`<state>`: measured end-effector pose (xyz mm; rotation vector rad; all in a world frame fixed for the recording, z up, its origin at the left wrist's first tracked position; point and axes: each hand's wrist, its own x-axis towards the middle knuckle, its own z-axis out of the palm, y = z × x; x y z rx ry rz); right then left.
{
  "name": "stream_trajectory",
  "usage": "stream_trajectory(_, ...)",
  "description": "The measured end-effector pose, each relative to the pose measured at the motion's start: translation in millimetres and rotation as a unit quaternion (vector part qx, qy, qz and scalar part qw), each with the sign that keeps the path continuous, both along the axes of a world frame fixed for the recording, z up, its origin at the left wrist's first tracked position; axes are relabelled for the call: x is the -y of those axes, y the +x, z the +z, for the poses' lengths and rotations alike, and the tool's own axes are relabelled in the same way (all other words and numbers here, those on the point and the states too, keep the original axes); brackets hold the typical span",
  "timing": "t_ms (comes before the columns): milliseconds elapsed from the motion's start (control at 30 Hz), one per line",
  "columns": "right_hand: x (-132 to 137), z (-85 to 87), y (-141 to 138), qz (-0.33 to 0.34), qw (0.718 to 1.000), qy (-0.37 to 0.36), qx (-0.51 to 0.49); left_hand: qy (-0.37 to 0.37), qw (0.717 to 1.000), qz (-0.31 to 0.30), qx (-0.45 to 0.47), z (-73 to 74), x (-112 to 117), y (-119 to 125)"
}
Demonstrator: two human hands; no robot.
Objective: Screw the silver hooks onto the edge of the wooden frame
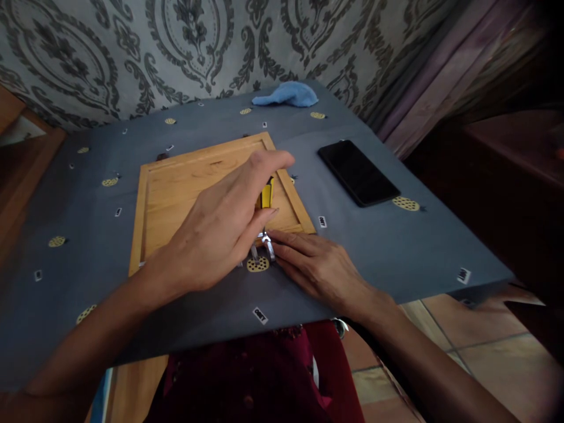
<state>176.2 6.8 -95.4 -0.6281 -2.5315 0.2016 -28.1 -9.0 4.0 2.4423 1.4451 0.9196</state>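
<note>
My left hand (224, 217) is closed around the yellow-and-black handle of a screwdriver (267, 195), held roughly upright. Its shaft points down at a small shiny metal hinge (268, 245) with two arms, at the near edge of a framed wooden panel (176, 194). Fingers of my right hand (319, 261) are together, their tips pressed against the hinge from the right. The right palm rests low over the tablecloth. Whether a screw sits under the screwdriver's tip is too small to tell. My left forearm and hand cover part of the panel.
The table wears a grey cloth (211, 317) printed with yellow pineapples. A black phone (359, 173) lies right of the panel, and a blue rag (288, 94) at the back. Patterned curtain fabric (189, 41) hangs behind. Wooden furniture (26, 170) stands at the left.
</note>
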Motion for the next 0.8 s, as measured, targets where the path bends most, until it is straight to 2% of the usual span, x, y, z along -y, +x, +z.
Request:
stream_trajectory(233, 0.1, 1.8, -0.4, -0.001, 1.0, -0.002, -0.006, 0.006, 1.0, -0.022, -0.008, 0.1, -0.2, 0.5)
stream_trajectory(500, -0.3, 1.5, -0.7, 0.001, 1.0, -0.001, -0.001, 0.054, 0.995, -0.011, -0.083, 0.8, 0.2, 3.6)
stream_trajectory(800, 0.4, 2.3, -0.3, -0.006, 1.0, -0.007, 0.001, 0.043, 0.997, -0.007, -0.058, 0.2, -1.6, 1.7)
